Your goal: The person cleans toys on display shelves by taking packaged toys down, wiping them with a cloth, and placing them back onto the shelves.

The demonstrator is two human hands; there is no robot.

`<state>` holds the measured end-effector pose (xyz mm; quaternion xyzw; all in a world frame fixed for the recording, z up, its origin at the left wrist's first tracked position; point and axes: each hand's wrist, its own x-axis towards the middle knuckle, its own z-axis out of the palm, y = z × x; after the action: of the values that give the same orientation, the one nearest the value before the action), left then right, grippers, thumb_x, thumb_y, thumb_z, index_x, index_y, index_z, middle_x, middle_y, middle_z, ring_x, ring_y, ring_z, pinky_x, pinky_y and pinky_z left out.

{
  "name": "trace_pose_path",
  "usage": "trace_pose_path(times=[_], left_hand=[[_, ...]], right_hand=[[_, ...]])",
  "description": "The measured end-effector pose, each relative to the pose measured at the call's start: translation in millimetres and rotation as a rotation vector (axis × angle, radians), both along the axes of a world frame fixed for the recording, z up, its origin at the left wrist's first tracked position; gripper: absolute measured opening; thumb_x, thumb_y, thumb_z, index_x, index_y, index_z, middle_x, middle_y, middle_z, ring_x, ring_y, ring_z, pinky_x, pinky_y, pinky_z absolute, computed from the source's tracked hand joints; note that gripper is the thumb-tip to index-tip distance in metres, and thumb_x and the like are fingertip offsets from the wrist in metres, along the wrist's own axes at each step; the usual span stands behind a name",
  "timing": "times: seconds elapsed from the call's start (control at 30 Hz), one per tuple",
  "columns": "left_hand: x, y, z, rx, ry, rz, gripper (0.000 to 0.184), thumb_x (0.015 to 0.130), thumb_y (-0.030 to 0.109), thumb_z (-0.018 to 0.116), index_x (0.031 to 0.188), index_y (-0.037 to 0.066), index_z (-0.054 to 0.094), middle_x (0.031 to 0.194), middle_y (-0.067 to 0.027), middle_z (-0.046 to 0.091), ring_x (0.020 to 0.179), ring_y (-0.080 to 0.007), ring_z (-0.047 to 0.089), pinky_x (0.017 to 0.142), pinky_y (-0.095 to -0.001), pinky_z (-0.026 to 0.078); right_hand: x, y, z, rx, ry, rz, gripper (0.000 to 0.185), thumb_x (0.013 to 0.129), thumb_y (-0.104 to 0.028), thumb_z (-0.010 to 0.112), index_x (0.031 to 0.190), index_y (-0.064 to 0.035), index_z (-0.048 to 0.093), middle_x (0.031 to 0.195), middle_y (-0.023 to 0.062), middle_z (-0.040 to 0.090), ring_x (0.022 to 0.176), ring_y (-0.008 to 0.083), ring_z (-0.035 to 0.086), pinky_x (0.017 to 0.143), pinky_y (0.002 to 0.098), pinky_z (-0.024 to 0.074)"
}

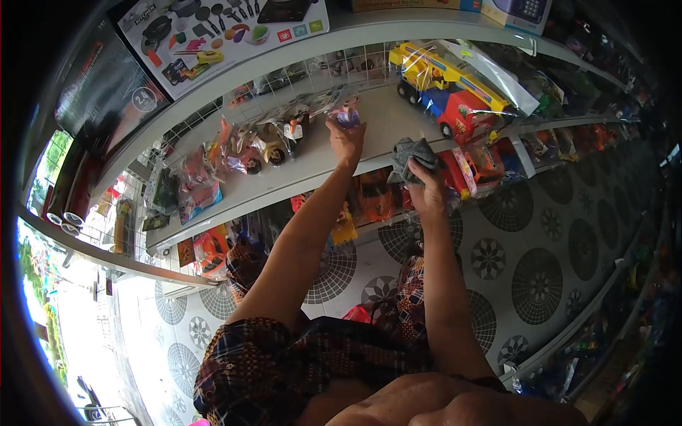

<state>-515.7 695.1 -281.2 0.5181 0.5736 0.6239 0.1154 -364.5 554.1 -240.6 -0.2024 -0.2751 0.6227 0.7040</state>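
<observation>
My left hand (346, 144) reaches over the grey shelf (387, 113), its fingers closed on a small bagged toy (347, 113) with purple and pink parts. To the right, my right hand (427, 186) grips a crumpled grey cloth (413, 159) in front of the shelf's edge. Behind the cloth stands a wrapped toy truck (458, 106), red and blue with a yellow ladder. Left of my left hand, several bagged toys (273, 145) lie along the shelf.
A kitchen toy box (220, 35) stands on the upper shelf. Wrapped toy cars (483, 170) and other bagged toys fill the lower shelf. Patterned floor tiles (536, 284) lie below. More packaged goods (604, 355) line the right side.
</observation>
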Motion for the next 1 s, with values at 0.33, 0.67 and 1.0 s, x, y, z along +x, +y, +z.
trace_pose_path(times=[0.33,0.67,1.0], left_hand=[[-44.0,-75.8,29.6,0.085,-0.347,-0.637,0.038,0.072,0.004,0.064,0.105,0.006,0.045,0.097,-0.0007,0.055,0.085,-0.0099,0.052,0.067,-0.0238,0.045],[-89.1,-131.4,9.1,0.118,0.385,-0.617,0.038,0.074,0.007,0.064,0.109,0.005,0.048,0.093,-0.0097,0.059,0.076,-0.0188,0.059,0.068,-0.0318,0.047],[-79.3,-131.5,20.9,-0.152,-0.361,-0.933,0.055,0.075,0.003,0.062,0.123,0.009,0.037,0.117,-0.0060,0.047,0.098,-0.0148,0.050,0.081,-0.0288,0.045]], right_hand=[[3.2,-2.8,9.5,0.249,-0.136,-0.303,0.035,0.068,0.007,0.062,0.100,-0.0026,0.051,0.097,0.0063,0.053,0.089,0.0156,0.053,0.080,0.0294,0.0433],[-59.0,-16.9,39.9,0.814,-1.378,-0.620,0.047,0.064,0.009,0.052,0.107,-0.0111,0.054,0.107,0.0045,0.054,0.104,0.0252,0.047,0.091,0.0366,0.0352],[-81.6,-4.2,20.1,0.643,-1.325,-0.646,0.049,0.062,0.014,0.056,0.107,-0.0084,0.052,0.116,0.0095,0.051,0.112,0.0290,0.046,0.092,0.0378,0.0406]])
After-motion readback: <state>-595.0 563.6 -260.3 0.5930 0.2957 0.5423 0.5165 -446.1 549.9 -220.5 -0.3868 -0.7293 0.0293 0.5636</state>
